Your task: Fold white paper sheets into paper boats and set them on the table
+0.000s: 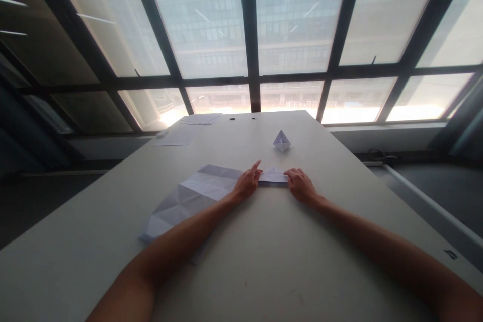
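A small piece of folded white paper (274,176) lies low over the table between my hands, a triangular peak rising from its flat lower band. My left hand (248,181) pinches its left end, with one finger stretched out above. At the right end, my right hand (300,183) is closed on the paper, thumb side toward it. Beyond them stands a finished-looking paper boat (281,141) with a pointed middle. A large creased sheet of paper (196,188) spreads beside my left hand, partly covered by my left forearm.
The white table (245,251) runs away toward the large windows (211,20). Flat sheets of paper (177,135) lie at its far left, and a dark round hole (232,119) shows near the far edge. A small dark object (450,254) sits near the right edge.
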The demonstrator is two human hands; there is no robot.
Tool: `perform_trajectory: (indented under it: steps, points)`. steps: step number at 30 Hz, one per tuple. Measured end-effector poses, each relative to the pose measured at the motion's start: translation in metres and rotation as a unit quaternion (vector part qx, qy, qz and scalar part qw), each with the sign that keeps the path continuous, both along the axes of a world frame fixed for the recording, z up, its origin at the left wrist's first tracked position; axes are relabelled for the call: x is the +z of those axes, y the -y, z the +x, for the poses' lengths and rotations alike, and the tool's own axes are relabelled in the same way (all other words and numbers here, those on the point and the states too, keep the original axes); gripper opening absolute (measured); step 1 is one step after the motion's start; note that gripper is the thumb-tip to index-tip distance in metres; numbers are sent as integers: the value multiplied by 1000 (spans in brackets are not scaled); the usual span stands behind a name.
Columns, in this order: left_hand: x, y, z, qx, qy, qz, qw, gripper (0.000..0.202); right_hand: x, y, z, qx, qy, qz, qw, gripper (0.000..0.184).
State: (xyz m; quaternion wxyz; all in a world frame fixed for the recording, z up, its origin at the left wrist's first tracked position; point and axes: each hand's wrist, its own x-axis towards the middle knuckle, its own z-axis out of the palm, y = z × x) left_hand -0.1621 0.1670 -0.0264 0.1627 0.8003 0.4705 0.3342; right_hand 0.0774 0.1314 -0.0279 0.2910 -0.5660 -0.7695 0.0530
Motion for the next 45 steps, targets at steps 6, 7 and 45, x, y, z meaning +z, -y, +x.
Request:
perform_trajectory:
  steps: [6, 7, 45]
  points:
    - [1, -3, -1, 21, 67, 7, 998, 40, -12, -15, 7, -26, -119, 25, 992, 39]
    - [1, -3, -1, 17, 68, 16, 997, 37, -14, -18, 9, -28, -144, 26, 989, 39]
    - [0, 0, -2, -72, -103, 89, 988, 20, 1, -2, 5, 8, 53, 3, 999, 28]
